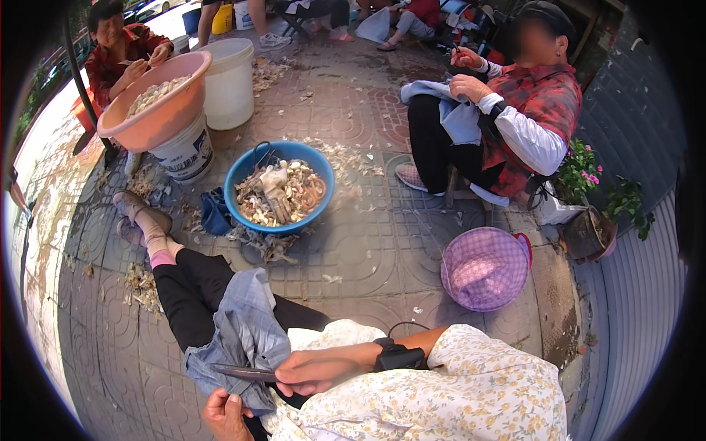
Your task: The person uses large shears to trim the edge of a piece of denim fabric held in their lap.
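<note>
My right hand (312,372) is closed round one end of a slim dark metal tool (246,372). Its tapered end points left, and I cannot tell whether it is tweezers or a blade. Below that tip, my left hand (226,414) is closed, thumb against bent fingers; anything in the pinch is hidden or too small to name. A crumpled grey-blue cloth (246,323) covers my lap beneath the tool. In front of my legs sits a blue basin (323,192) full of small pale pieces, with a pale glove (274,181) on top.
Beyond, an orange basin (158,125) of pale pieces rests on a white bucket (185,153), beside a taller bucket (229,88). A purple checked hat-like thing (485,270) lies right. Seated co-workers (533,110) work nearby. Flowerpots (585,234) stand by the grey wall.
</note>
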`<state>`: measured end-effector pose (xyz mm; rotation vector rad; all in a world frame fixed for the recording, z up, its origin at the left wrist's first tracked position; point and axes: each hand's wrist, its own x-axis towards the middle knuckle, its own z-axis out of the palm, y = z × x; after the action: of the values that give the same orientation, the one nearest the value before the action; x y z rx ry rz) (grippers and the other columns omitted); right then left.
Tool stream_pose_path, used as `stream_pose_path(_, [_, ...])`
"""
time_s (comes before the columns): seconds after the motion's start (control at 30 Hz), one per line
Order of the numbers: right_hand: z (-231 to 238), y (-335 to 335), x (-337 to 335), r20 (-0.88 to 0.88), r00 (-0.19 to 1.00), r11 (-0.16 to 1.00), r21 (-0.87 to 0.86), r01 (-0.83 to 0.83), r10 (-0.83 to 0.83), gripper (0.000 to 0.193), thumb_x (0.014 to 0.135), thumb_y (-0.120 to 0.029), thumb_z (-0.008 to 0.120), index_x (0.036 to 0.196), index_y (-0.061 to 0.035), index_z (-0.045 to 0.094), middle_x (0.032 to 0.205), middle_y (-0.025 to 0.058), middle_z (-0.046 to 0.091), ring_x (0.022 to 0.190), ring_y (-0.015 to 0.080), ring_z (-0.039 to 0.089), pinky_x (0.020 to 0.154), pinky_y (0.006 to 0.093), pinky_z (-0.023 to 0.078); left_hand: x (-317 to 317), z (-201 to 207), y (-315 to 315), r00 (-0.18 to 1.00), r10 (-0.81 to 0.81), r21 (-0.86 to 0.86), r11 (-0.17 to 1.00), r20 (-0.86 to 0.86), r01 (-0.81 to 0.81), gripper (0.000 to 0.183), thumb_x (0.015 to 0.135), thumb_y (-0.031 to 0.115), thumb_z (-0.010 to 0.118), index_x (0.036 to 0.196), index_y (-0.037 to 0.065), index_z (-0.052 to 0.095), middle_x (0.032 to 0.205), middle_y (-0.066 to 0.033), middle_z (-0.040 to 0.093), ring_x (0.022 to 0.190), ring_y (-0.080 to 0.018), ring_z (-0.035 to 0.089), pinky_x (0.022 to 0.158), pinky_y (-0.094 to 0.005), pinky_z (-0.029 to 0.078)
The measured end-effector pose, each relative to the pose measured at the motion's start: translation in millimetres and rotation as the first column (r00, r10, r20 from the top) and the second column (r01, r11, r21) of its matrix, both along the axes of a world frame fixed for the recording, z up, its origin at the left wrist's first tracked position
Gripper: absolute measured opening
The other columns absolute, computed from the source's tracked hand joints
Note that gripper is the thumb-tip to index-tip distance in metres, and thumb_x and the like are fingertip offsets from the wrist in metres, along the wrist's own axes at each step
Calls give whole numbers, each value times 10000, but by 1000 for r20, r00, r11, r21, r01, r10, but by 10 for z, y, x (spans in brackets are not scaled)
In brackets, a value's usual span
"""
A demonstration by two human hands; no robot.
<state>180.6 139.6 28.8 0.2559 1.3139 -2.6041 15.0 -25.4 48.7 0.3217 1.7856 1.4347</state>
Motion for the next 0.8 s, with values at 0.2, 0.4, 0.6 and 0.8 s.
stream_pose_path(0.2, [5, 10, -7, -30, 1000, 1000, 6, -4, 5, 487, 946, -510, 353, 821, -64, 500, 567, -74, 314, 482, 33, 277, 435, 207, 203, 23, 78, 20, 999, -31, 13, 999, 19, 30, 191, 862, 99, 576, 1000, -31, 554, 716, -24, 543, 597, -94, 502, 555, -203, 413])
stream_pose_path(0.4, [0, 19, 1, -18, 1000, 1000, -3, 3, -3, 485, 946, -511, 349, 824, -67, 503, 572, -73, 321, 484, 35, 281, 438, 206, 207, 40, 115, 47, 996, -84, 5, 996, -31, 84, 224, 863, 112, 580, 1020, -44, 552, 742, -35, 563, 612, -99, 520, 558, -211, 423])
stream_pose_path(0.6, [-36, 3, 12, 2, 1000, 1000, -21, 12, -12, 471, 952, -495, 349, 825, -69, 507, 572, -77, 331, 483, 29, 285, 434, 198, 210, 58, 43, 108, 990, -133, -6, 991, -51, 133, 185, 857, 99, 573, 987, -32, 566, 742, -31, 563, 615, -95, 507, 560, -213, 424])
stream_pose_path(0.8, [-61, -7, 10, -4, 1000, 1000, -12, 19, -20, 464, 953, -491, 349, 820, -75, 508, 571, -81, 340, 475, 20, 284, 425, 190, 210, 47, 14, 117, 988, -145, 14, 989, -48, 146, 159, 854, 96, 572, 961, -21, 570, 723, -21, 554, 604, -89, 495, 546, -211, 409])
